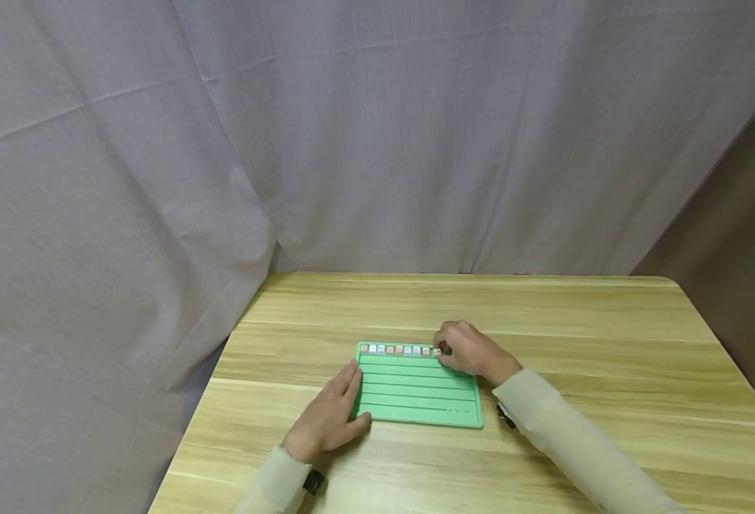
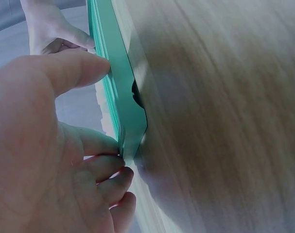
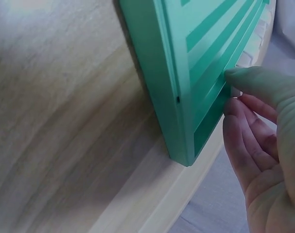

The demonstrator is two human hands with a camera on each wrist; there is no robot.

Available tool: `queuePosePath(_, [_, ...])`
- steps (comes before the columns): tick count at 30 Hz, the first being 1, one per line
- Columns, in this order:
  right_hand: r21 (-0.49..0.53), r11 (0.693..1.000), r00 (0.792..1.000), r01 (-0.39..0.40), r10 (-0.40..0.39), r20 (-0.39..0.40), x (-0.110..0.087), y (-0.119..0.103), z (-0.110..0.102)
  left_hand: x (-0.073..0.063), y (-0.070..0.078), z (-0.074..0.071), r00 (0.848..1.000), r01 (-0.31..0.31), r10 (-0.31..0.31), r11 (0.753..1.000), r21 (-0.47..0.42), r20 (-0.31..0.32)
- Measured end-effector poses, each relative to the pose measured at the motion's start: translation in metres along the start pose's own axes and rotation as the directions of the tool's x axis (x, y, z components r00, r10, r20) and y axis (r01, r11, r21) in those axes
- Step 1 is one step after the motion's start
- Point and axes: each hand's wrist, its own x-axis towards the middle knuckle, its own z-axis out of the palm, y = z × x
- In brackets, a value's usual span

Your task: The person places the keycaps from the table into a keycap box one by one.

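Observation:
A light green board [image 1: 412, 389] with a raised rim and several long grooves lies flat on the table. Along its far groove stands a row of small square tiles [image 1: 399, 350], white and orange-pink with tiny marks. My right hand [image 1: 470, 350] pinches a small tile [image 1: 437, 352] between thumb and fingertips at the right end of that row. In the right wrist view, only a bit of this tile shows between the fingertips. My left hand [image 1: 329, 417] rests at the board's near left corner, its fingers straight along the left edge and its thumb touching the near edge.
The wooden table [image 1: 576, 335] extends around the board on all sides. A grey curtain [image 1: 377, 143] hangs behind the table and down its left side. A brown surface [image 1: 737, 250] stands beyond the right edge.

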Motion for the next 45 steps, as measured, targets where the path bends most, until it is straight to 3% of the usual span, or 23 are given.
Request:
queuePosePath(19, [-0.009,0.997,0.996,-0.079,0.079,0.042,0.008,-0.006,0.0,-0.001,0.002,-0.001,1.0,0.006,-0.006,1.0,-0.001,-0.007])
queuePosePath(45, [-0.033,0.994,0.992,-0.104,0.106,0.064,0.009,-0.013,-0.007,-0.001,0.005,-0.002,1.0,0.005,-0.005,1.0,-0.005,-0.003])
